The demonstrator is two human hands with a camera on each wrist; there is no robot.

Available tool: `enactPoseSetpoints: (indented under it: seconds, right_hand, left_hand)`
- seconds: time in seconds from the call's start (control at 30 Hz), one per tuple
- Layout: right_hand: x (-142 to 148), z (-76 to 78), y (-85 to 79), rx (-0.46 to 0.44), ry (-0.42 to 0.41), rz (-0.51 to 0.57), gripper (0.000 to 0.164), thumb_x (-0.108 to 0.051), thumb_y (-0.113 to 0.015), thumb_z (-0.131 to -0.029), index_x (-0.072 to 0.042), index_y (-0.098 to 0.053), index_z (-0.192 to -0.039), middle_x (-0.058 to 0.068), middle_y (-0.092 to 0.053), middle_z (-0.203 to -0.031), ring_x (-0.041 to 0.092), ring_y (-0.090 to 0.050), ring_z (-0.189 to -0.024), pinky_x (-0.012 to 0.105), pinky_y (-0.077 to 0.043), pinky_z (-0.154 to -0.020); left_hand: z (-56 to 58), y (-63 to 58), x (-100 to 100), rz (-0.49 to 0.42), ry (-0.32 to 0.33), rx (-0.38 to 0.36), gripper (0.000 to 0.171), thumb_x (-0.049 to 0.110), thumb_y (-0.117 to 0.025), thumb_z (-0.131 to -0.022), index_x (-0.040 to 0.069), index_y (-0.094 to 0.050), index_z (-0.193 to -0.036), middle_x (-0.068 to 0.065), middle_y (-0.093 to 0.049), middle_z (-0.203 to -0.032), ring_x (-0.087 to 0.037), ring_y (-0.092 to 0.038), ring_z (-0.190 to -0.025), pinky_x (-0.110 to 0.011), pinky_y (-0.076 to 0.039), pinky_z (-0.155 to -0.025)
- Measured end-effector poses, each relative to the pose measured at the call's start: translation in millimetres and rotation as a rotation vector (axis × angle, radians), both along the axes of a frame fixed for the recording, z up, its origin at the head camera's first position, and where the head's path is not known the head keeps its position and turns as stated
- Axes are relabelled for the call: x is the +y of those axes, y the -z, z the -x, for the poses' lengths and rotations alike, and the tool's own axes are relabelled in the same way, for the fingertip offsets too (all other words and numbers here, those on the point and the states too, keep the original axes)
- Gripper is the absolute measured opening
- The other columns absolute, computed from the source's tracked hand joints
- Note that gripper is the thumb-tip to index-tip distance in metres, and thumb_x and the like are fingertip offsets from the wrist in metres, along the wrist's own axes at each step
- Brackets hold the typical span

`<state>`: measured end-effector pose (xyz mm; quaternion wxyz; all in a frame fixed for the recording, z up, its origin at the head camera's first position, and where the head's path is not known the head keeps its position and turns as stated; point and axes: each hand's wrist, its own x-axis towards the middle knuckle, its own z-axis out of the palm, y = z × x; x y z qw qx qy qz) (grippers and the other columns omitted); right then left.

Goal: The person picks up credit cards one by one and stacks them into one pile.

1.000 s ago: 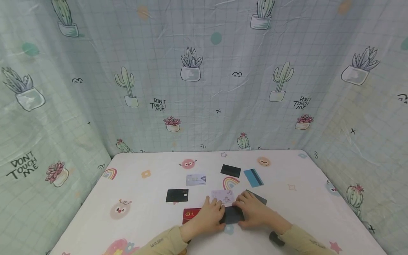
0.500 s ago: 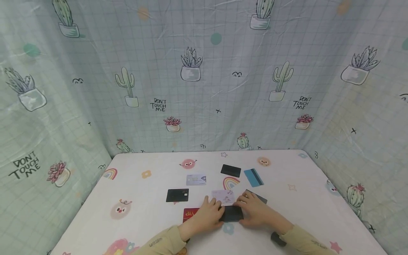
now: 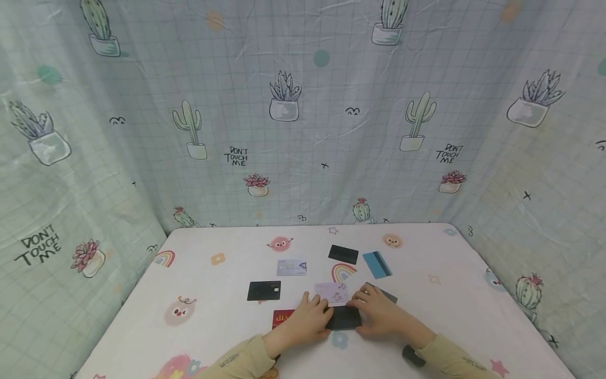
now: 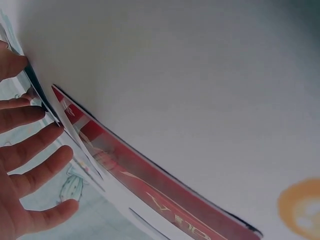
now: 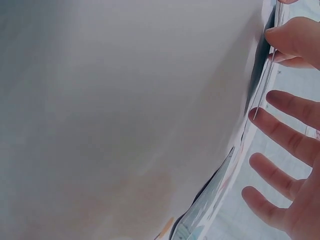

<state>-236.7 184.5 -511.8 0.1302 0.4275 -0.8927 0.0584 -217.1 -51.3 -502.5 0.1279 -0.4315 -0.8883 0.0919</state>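
In the head view a black card (image 3: 344,318) lies flat between both hands at the front middle of the table. My left hand (image 3: 307,320) pinches its left end, thumb at the near edge and fingers at the far edge. At the right end my right hand (image 3: 376,313) grips it the same way. The fingers cover both its ends. Just beyond it is a pale purple card (image 3: 331,292). A red VIP card (image 3: 282,317) lies partly under my left hand. Beyond the right hand, a dark card (image 3: 384,293) is partly covered.
Farther back lie a black card (image 3: 343,254), a blue striped card (image 3: 377,264) and a silver card (image 3: 291,267). Another black card (image 3: 263,290) is at the left. A small dark object (image 3: 413,356) sits beside the right sleeve. Patterned cloth (image 3: 303,131) hangs behind the table.
The black card between my hands has shifted slightly away from me since one second ago. Both hands keep their hold, and the other cards look unmoved.
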Motion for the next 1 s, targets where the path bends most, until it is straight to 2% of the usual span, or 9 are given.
enactPoseSetpoints:
  seconds: [0.3, 0.5, 0.73, 1.0]
  right_hand:
    - [-0.6, -0.1, -2.2, -0.124, 0.065, -0.054, 0.050, -0.043, -0.067, -0.069, -0.020, -0.057, -0.112, -0.009, -0.054, -0.102, 0.014, -0.040, -0.099, 0.041, -0.038, -0.088]
    - [-0.8, 1.2, -2.1, -0.077, 0.033, -0.034, 0.049, -0.041, -0.069, -0.067, -0.019, -0.058, -0.110, -0.009, -0.054, -0.100, 0.014, -0.041, -0.097, 0.041, -0.039, -0.085]
    - [-0.2, -0.7, -3.3, -0.105, 0.044, -0.024, 0.049, -0.041, -0.069, -0.068, -0.021, -0.058, -0.111, -0.010, -0.054, -0.100, 0.013, -0.040, -0.098, 0.041, -0.038, -0.086]
    - [-0.7, -0.3, -2.8, -0.085, 0.038, -0.026, 0.050, -0.041, -0.069, -0.067, -0.020, -0.058, -0.111, -0.009, -0.054, -0.100, 0.013, -0.041, -0.097, 0.040, -0.039, -0.085]
  left_hand:
    - [4.4, 1.8, -0.5, 0.002, -0.013, -0.052, 0.040, 0.048, -0.060, -0.077, 0.020, -0.060, -0.107, 0.002, -0.057, -0.096, -0.016, -0.048, -0.088, -0.042, -0.040, -0.079]
    - [5.0, 0.4, -2.1, -0.013, -0.018, -0.067, 0.039, 0.047, -0.061, -0.077, 0.021, -0.060, -0.106, 0.002, -0.058, -0.096, -0.016, -0.048, -0.088, -0.044, -0.040, -0.080]
    - [4.8, -1.1, -0.6, -0.019, -0.033, -0.091, 0.038, 0.046, -0.062, -0.077, 0.022, -0.061, -0.106, 0.003, -0.059, -0.098, -0.016, -0.048, -0.089, -0.047, -0.040, -0.082]
    - [2.6, -5.2, -1.5, -0.017, -0.046, -0.124, 0.037, 0.045, -0.062, -0.077, 0.023, -0.061, -0.107, 0.003, -0.060, -0.102, -0.017, -0.049, -0.092, -0.050, -0.040, -0.085]
